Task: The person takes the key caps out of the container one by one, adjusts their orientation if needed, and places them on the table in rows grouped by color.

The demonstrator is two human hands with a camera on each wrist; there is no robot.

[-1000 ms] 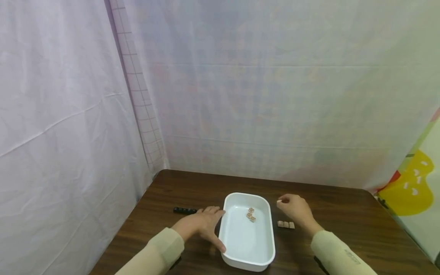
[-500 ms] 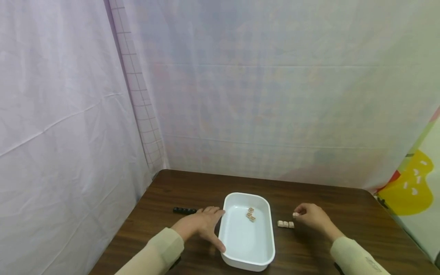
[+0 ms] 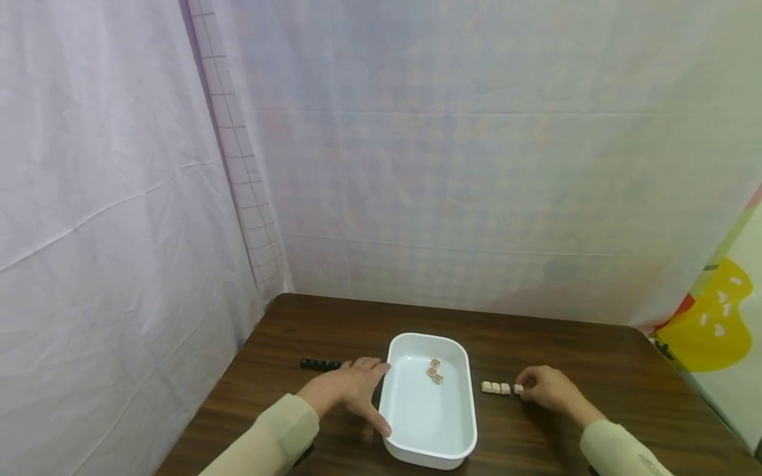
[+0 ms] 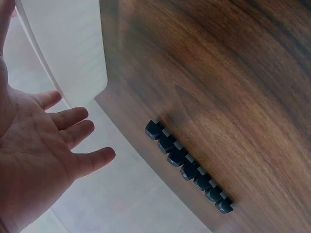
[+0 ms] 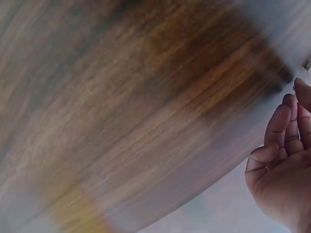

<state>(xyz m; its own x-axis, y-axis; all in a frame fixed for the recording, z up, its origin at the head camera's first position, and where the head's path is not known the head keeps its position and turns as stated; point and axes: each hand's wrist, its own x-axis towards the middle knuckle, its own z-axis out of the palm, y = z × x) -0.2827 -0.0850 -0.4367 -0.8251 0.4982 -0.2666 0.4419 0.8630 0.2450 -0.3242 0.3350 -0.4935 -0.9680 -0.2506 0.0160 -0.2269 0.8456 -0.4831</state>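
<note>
My right hand (image 3: 550, 387) pinches a small cream keycap (image 3: 518, 389) at the table surface, at the right end of a short row of cream keycaps (image 3: 495, 388). A narrow gap separates it from the row. In the right wrist view the fingers of this hand (image 5: 286, 155) are bent at the right edge, and the pinch is mostly out of frame. My left hand (image 3: 355, 390), fingers spread, touches the left rim of a white rectangular tray (image 3: 428, 456). Several cream keycaps (image 3: 434, 372) lie in the tray with their hollow undersides up.
A line of several black keycaps (image 4: 187, 167) lies on the brown wooden table (image 3: 571, 350) left of the tray, partly behind my left hand in the head view. White curtains (image 3: 476, 165) hang behind the table and along its left side.
My right hand has moved right and then down toward me, bringing its keycap from beside the tray to the row's right end. The left hand and tray have stayed put.
</note>
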